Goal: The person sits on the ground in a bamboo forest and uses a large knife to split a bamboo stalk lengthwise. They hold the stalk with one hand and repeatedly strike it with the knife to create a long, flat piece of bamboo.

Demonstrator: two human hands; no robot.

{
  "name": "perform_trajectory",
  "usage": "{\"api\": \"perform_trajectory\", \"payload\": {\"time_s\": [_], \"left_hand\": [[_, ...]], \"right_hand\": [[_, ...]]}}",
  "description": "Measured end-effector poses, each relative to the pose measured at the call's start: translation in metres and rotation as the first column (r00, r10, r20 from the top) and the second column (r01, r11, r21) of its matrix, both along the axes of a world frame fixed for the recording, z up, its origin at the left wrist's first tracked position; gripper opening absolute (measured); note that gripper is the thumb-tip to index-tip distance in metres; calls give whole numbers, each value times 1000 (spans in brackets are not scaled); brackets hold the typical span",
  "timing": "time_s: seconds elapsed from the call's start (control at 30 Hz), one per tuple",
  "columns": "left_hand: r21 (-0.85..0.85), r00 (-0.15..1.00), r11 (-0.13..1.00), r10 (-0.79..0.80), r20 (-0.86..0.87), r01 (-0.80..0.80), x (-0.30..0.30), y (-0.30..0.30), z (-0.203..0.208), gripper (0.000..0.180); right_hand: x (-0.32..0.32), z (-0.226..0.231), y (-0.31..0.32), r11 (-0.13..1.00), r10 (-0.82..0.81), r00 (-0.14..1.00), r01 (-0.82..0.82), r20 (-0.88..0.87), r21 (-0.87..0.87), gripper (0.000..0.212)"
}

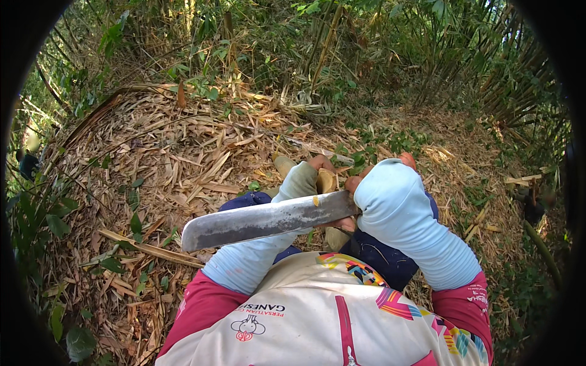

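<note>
A machete (262, 221) with a long, wide grey blade lies across the view in front of my body, its broad end toward the left. My right hand (360, 180) is closed at the blade's right end; the handle is hidden by the hand and the light blue sleeve. Just beyond the blade stands a short piece of bamboo (326, 181) with a pale cut top. My left hand (321, 163) is closed on its far side, with most fingers hidden. The blade passes above my left forearm and covers part of it. A small yellow chip (315, 200) sits on the blade.
Dry leaves and bamboo husks (183, 158) cover the ground. A split bamboo strip (149, 249) lies at the left. Dense bamboo (519, 85) and green undergrowth rise at the back and right. Another person (28, 161) is partly visible at the far left edge.
</note>
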State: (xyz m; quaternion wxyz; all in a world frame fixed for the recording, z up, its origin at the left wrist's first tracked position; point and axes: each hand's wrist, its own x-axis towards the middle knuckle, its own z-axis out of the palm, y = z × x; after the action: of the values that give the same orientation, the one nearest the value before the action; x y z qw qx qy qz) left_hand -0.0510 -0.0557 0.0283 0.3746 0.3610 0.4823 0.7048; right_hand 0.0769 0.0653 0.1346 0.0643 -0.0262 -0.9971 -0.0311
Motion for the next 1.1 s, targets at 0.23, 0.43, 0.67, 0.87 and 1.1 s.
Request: {"api": "perform_trajectory", "payload": {"time_s": [0.23, 0.43, 0.67, 0.87, 1.1], "left_hand": [[97, 999, 995, -23, 31, 20, 3, 0, -5, 81], [150, 1000, 989, 3, 11, -5, 5, 4, -12, 79], [141, 997, 990, 39, -70, -29, 4, 5, -12, 81], [80, 992, 996, 49, -115, -40, 5, 6, -10, 81], [108, 999, 993, 50, -11, -48, 8, 5, -7, 83]], "right_hand": [[1, 1, -2, 1000, -2, 1000, 2, -4, 11, 17], [2, -2, 1, 1000, 5, 1000, -5, -8, 5, 17], [3, 0, 1, 1000, 20, 1000, -20, 9, 3, 17], [4, -1, 3, 1000, 15, 1000, -15, 19, -4, 19], [5, -1, 5, 999, 32, 999, -31, 20, -15, 23]]}}
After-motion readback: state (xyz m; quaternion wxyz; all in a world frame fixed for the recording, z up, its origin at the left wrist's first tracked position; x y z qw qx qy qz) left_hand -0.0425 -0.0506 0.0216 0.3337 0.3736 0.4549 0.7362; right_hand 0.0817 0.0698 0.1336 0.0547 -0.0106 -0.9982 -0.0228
